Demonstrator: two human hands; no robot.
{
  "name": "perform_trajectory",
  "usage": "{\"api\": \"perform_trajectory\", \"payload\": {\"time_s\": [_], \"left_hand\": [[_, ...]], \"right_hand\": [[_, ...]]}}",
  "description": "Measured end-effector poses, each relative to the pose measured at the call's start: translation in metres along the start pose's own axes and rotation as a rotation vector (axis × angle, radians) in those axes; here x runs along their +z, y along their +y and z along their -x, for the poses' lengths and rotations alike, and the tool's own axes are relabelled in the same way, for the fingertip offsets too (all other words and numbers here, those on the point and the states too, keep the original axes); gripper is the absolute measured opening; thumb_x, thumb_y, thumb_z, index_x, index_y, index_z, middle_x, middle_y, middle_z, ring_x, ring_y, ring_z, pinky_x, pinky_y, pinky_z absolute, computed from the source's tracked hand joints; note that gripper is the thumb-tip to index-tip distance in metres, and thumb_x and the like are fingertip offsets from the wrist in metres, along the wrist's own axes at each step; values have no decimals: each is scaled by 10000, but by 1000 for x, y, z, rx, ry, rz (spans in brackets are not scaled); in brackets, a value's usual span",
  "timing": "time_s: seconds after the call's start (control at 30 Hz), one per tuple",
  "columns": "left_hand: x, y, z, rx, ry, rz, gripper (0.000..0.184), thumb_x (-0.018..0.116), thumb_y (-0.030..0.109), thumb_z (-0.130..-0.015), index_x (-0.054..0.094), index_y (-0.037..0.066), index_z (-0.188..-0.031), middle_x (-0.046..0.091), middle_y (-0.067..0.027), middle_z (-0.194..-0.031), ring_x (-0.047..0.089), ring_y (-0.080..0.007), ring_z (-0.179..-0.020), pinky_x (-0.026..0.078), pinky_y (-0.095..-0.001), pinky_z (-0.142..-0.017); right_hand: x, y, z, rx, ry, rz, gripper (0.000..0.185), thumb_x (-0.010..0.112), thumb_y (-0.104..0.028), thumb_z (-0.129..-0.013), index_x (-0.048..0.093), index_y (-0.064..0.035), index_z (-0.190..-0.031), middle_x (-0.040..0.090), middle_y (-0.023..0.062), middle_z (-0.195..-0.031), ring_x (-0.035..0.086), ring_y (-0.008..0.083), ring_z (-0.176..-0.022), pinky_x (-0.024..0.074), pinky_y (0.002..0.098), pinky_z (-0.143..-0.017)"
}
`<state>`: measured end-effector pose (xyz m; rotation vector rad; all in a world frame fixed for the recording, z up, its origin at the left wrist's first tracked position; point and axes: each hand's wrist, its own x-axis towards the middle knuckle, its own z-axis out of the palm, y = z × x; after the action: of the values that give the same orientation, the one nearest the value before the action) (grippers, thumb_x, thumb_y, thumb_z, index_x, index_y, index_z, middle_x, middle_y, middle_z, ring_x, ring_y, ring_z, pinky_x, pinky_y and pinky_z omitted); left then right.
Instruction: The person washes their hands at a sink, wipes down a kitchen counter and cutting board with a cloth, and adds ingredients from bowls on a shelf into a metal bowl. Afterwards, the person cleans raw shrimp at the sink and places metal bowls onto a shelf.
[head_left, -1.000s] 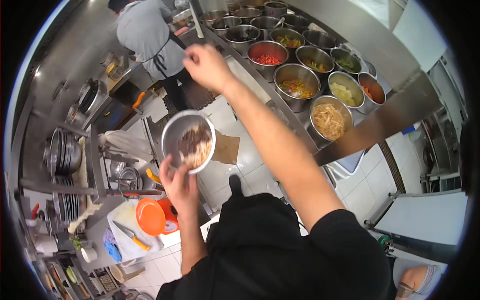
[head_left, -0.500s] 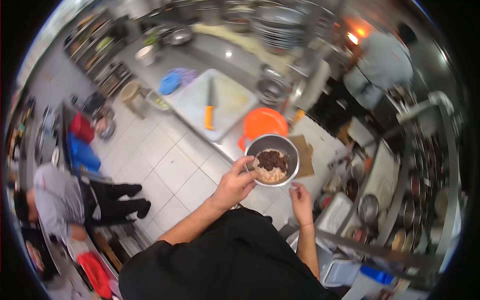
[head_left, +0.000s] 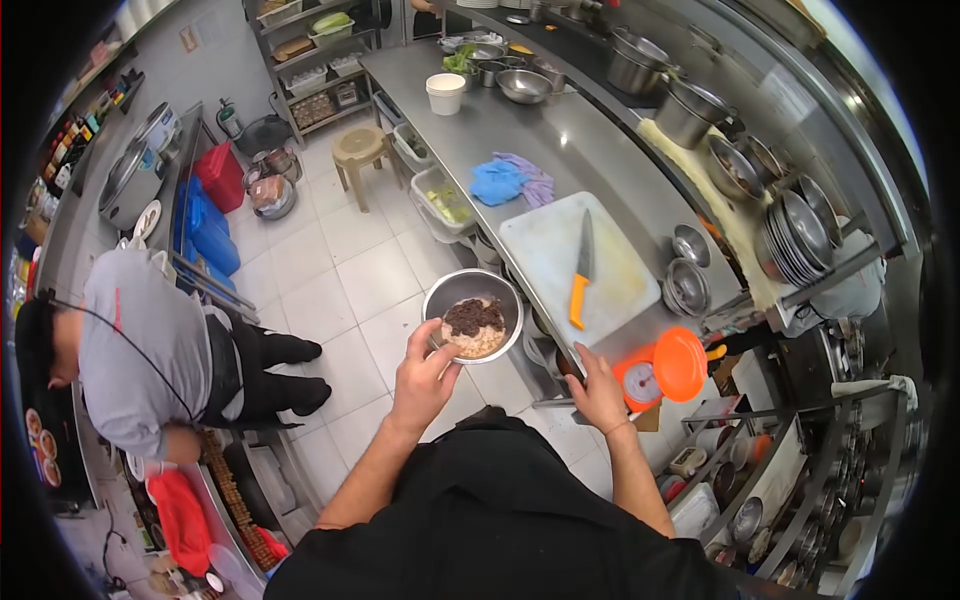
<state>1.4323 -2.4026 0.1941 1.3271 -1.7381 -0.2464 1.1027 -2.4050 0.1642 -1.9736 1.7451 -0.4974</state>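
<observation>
My left hand (head_left: 424, 378) grips the near-left rim of a steel mixing bowl (head_left: 507, 300), thumb and fingers pinching its edge. Inside the bowl lie a dark brown crumbly food (head_left: 474, 317) and a pale grainy one (head_left: 478, 344). The bowl is held in the air above the floor, left of the counter. My right hand (head_left: 600, 390) is open with fingers stretched, holding nothing, close to the counter's corner. Just right of it stands an orange kitchen scale (head_left: 641, 384) with a round dial and an orange pan (head_left: 680, 364).
A white cutting board (head_left: 540, 235) carries an orange-handled knife (head_left: 580, 290). Blue and purple cloths (head_left: 500, 183), small steel bowls (head_left: 687, 285) and white tubs (head_left: 446, 95) share the counter (head_left: 600, 150). A co-worker (head_left: 160, 340) stands at the left; a stool (head_left: 360, 150) sits on the floor.
The view has swung to the right, so the counter and scale now appear farther right. The bowl has come away from the scale, and my right hand has moved farther from the bowl.
</observation>
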Motion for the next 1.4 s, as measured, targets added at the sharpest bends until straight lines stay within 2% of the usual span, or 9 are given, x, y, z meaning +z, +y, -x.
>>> {"api": "perform_trajectory", "payload": {"time_s": [0.13, 0.37, 0.43, 0.6, 0.7, 0.9, 1.0, 1.17, 1.4], "left_hand": [[-1, -59, -45, -20, 46, -41, 320, 819, -62, -699, 695, 47, -974, 538, -149, -1394, 621, -197, -728, 550, -343, -673], [6, -188, -170, -5, 49, -186, 304, 812, -37, -730, 709, 48, -1003, 548, -149, -1391, 640, -246, -782, 567, -366, -699], [-1, -221, -210, 4, -3, -260, 330, 802, -72, -716, 703, 38, -1012, 527, -156, -1416, 633, -211, -749, 555, -354, -714], [-24, -273, -301, -59, -84, -351, 324, 802, -53, -724, 703, 42, -1017, 525, -151, -1423, 634, -222, -751, 562, -362, -711], [-20, -307, -348, -44, -21, -369, 314, 810, -33, -732, 702, 39, -1018, 528, -146, -1426, 646, -232, -760, 565, -373, -709], [2, -394, -441, -76, 36, -358, 290, 811, -10, -763, 694, 51, -1021, 511, -149, -1441, 661, -242, -800, 570, -379, -745], [24, -453, -509, -53, 62, -319, 304, 806, -9, -776, 698, 60, -1052, 512, -147, -1445, 672, -267, -895, 568, -383, -774], [82, -586, -679, 163, 126, -351, 294, 796, 34, -814, 706, 68, -1091, 513, -167, -1440, 670, -373, -1083, 567, -437, -857], [199, -718, -869, -19, 22, -274, 212, 750, 125, -886, 722, 113, -1096, 506, -193, -1459, 641, -422, -1164, 543, -489, -958]], "right_hand": [[24, -25, -77, -183, 67, 67, 655, 734, -170, -875, 489, -94, -1479, 479, 228, -1417, 517, 423, -1263, 468, 462, -1052], [54, -42, -293, -291, 272, 80, 692, 753, -159, -849, 503, -116, -1493, 406, 261, -1527, 447, 448, -1356, 388, 498, -1137], [69, -43, -377, -226, 312, 80, 786, 786, -251, -834, 453, -134, -1536, 355, 259, -1576, 394, 455, -1405, 354, 538, -1154], [101, -66, -544, 421, 61, 106, 958, 756, -563, -824, 358, -170, -1601, 247, 243, -1650, 220, 478, -1510, 246, 703, -1150], [137, -76, -585, 399, 30, 361, 906, 720, -579, -856, 370, -199, -1599, 226, 226, -1668, 184, 481, -1526, 217, 740, -1141], [176, -55, -619, 266, 198, 420, 720, 759, -419, -844, 515, -158, -1469, 380, 194, -1582, 359, 421, -1434, 338, 678, -1079], [168, -45, -631, 341, 246, 359, 550, 765, -304, -824, 597, -120, -1314, 517, 188, -1407, 489, 400, -1267, 413, 600, -1008], [162, -51, -659, 503, 377, 376, 468, 775, -177, -777, 585, -61, -1189, 562, 190, -1193, 539, 405, -1137, 466, 503, -965], [170, -54, -688, 723, 400, 389, 480, 730, -105, -780, 539, -21, -1212, 542, 212, -1169, 532, 425, -1111, 465, 502, -970]]}}
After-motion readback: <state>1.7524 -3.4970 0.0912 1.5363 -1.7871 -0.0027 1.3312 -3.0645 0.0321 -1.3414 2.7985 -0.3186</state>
